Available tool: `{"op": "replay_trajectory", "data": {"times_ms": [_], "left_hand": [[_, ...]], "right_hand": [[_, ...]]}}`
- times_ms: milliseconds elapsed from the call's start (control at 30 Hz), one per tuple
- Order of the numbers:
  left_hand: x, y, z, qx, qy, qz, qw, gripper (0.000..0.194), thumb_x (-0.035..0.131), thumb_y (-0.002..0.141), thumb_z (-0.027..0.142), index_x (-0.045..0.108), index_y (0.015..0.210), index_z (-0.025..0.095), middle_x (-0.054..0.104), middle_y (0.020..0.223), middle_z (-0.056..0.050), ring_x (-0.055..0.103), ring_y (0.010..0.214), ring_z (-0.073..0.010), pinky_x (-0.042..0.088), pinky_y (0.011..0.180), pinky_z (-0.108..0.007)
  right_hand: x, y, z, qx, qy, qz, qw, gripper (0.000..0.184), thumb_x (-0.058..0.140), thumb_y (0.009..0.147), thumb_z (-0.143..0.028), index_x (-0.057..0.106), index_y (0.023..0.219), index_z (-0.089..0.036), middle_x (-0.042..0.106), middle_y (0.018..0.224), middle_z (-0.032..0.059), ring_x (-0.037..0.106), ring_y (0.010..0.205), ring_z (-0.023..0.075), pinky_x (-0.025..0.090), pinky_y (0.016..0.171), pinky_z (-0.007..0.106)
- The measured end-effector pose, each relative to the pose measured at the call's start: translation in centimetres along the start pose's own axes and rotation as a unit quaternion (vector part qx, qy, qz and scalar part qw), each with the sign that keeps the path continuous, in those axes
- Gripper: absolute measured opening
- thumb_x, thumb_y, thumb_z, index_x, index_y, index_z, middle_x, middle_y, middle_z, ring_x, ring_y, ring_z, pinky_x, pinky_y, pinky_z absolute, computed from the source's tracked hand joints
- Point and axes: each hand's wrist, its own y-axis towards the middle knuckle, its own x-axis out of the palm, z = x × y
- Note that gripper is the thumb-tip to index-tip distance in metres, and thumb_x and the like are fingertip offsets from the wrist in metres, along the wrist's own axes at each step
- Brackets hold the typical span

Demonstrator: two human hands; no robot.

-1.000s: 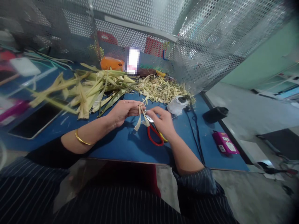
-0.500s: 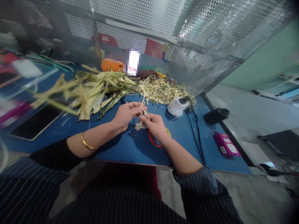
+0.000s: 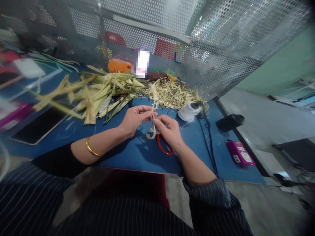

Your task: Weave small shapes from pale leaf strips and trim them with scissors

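Note:
A pale, curling husk strip point(image 3: 153, 131) runs between my two hands, over the blue table point(image 3: 133, 154). My left hand point(image 3: 136, 119) pinches it between thumb and fingers, and part of the strip stands up above the fingertips. Close beside, my right hand point(image 3: 169, 131) is closed on the same strip just below, its fingertips nearly touching the left ones. Under my right hand lies a red scissor-like handle point(image 3: 164, 149), partly covered. Behind the hands are long dry husk leaves point(image 3: 105, 95) and a heap of shredded husk point(image 3: 172, 93).
A cone of white thread point(image 3: 189, 112) stands right of my hands, near a dark cord point(image 3: 208, 141). Farther right are a black cylinder point(image 3: 230, 122) and a purple box point(image 3: 240, 152). At left lies a dark phone point(image 3: 41, 126). A perforated metal screen point(image 3: 147, 39) closes off the back.
My right hand has turned slightly and shifted right, with its fingers more curled. The strip's loose end hangs in a wider curl, and the yellow part of the handle is now hidden.

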Motion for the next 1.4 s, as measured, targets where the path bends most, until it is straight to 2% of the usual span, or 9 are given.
{"op": "replay_trajectory", "data": {"times_ms": [133,200,367,467,567,800,967,1200,1400], "left_hand": [[-0.1,-0.3,0.9,0.033,0.144,-0.025,0.989,0.014,0.067,0.077,0.020,0.070,0.089,0.014,0.073,0.079,-0.005,0.068,0.075,-0.0143,0.052,0.076,-0.027],[-0.2,-0.5,1.2,0.048,0.213,-0.073,0.973,0.013,0.062,0.079,0.018,0.070,0.089,0.015,0.071,0.075,-0.003,0.067,0.070,-0.0134,0.051,0.072,-0.025],[-0.2,-0.9,1.3,0.060,0.289,-0.186,0.937,0.016,0.055,0.080,0.015,0.061,0.095,0.018,0.065,0.066,0.001,0.061,0.052,-0.0110,0.046,0.057,-0.023],[-0.2,-1.0,1.2,0.047,0.289,-0.212,0.932,0.020,0.056,0.078,0.012,0.048,0.094,0.021,0.066,0.064,0.003,0.060,0.048,-0.0109,0.044,0.054,-0.023],[-0.2,-0.9,1.0,0.040,0.308,-0.214,0.926,0.020,0.058,0.078,0.013,0.042,0.086,0.022,0.068,0.065,0.001,0.060,0.047,-0.0113,0.043,0.051,-0.022],[0.0,-0.8,1.0,-0.063,0.204,-0.157,0.964,0.021,0.069,0.074,0.019,0.050,0.084,0.019,0.070,0.066,-0.003,0.063,0.049,-0.0134,0.045,0.050,-0.023],[-0.3,-0.7,0.9,-0.122,0.151,-0.171,0.966,0.016,0.074,0.073,0.026,0.072,0.082,0.013,0.072,0.075,-0.007,0.060,0.051,-0.0096,0.046,0.050,-0.021],[-0.5,-0.6,0.5,-0.183,0.146,-0.189,0.953,0.012,0.074,0.072,0.023,0.073,0.067,0.012,0.072,0.071,-0.010,0.062,0.053,-0.0118,0.050,0.051,-0.021],[-0.6,-0.5,0.8,-0.187,0.127,-0.145,0.963,0.016,0.079,0.069,0.027,0.074,0.073,0.012,0.074,0.076,-0.010,0.065,0.054,-0.0131,0.052,0.052,-0.021]], "right_hand": [[-1.4,0.0,-0.9,-0.135,-0.111,0.222,0.959,0.016,0.058,0.088,-0.035,0.064,0.095,-0.021,0.062,0.096,0.0071,0.058,0.093,0.0209,0.046,0.086,0.037],[-2.1,0.1,-1.0,-0.174,-0.160,0.271,0.933,0.018,0.059,0.088,-0.034,0.066,0.100,-0.023,0.060,0.109,0.0104,0.055,0.108,0.0250,0.042,0.096,0.044],[-2.5,0.8,-0.2,-0.111,-0.165,0.116,0.973,0.028,0.052,0.092,-0.040,0.071,0.079,-0.023,0.069,0.094,0.0067,0.060,0.099,0.0242,0.038,0.099,0.046],[-2.1,1.1,0.2,0.030,0.000,-0.016,0.999,0.039,0.052,0.090,-0.049,0.070,0.072,-0.020,0.069,0.078,0.0038,0.062,0.081,0.0192,0.044,0.085,0.037],[-1.5,1.0,0.2,0.130,0.165,-0.081,0.974,0.032,0.065,0.081,-0.049,0.070,0.076,-0.018,0.068,0.071,0.0012,0.061,0.071,0.0155,0.046,0.073,0.030],[-0.9,0.8,0.7,0.163,0.273,-0.019,0.948,0.023,0.077,0.069,-0.037,0.065,0.076,-0.019,0.065,0.072,-0.0009,0.057,0.061,0.0111,0.047,0.063,0.027],[-0.9,0.8,0.5,0.126,0.245,-0.006,0.961,0.018,0.069,0.076,-0.035,0.061,0.074,-0.020,0.062,0.066,-0.0023,0.054,0.058,0.0104,0.046,0.062,0.027],[-0.3,0.8,1.1,0.041,0.093,0.028,0.994,0.010,0.064,0.078,-0.028,0.060,0.074,-0.018,0.061,0.076,0.0001,0.054,0.072,0.0125,0.045,0.072,0.027],[-1.7,1.3,0.6,0.032,0.072,-0.025,0.997,0.018,0.055,0.088,-0.035,0.062,0.086,-0.019,0.064,0.080,0.0010,0.059,0.078,0.0138,0.047,0.076,0.029]]}}
